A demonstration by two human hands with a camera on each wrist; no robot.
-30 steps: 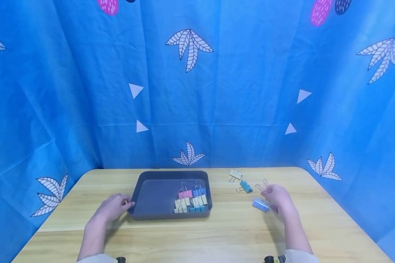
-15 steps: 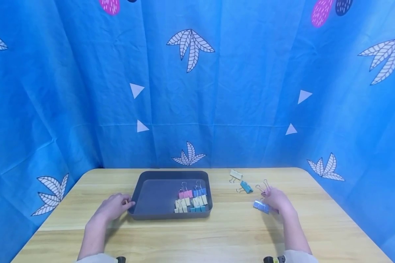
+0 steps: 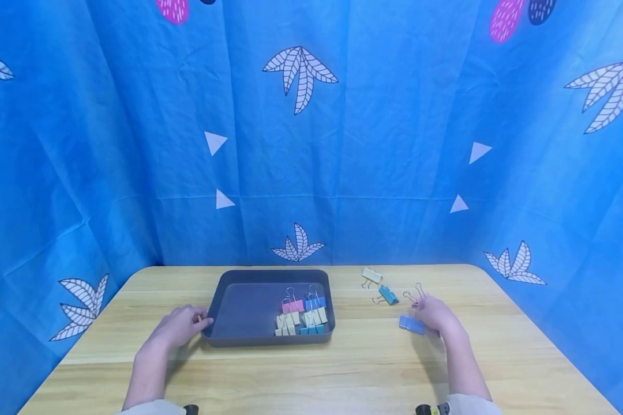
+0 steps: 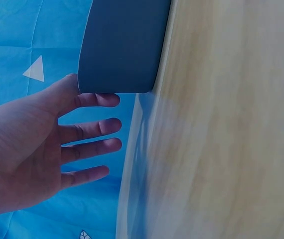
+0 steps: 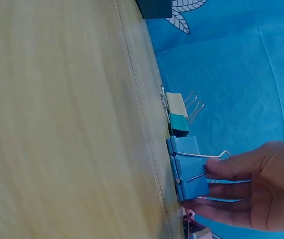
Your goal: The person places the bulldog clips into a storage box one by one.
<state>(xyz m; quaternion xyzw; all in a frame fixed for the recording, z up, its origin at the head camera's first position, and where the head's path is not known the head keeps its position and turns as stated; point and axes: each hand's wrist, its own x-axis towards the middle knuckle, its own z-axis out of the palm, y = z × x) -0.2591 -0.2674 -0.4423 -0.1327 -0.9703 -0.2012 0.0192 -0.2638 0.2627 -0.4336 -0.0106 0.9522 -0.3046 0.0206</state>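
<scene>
My left hand [image 3: 179, 325] is at the left end of the dark grey tray [image 3: 270, 341], thumb tip at the rim and index finger along the outer wall. Its other fingers are straight and spread in the left wrist view. On the right, my right hand [image 3: 436, 316] pinches a blue binder clip [image 5: 187, 167] with its silver handles, thumb on the near side and fingers behind. A pink binder clip [image 5: 202, 231] is just beyond those fingers, mostly hidden. Farther back lie a teal binder clip [image 3: 389, 294] and a cream binder clip [image 3: 372, 275].
Several binder clips stand in the tray's right half, among them a pink clip [image 3: 293, 306] and a cream clip [image 3: 288, 324]. The wooden table [image 3: 311, 380] reaches back to a patterned blue curtain [image 3: 394, 144].
The right hand has shifted slightly left and down onto the blue binder clip, its fingers now closer around it. The left hand and the tray stay in place.
</scene>
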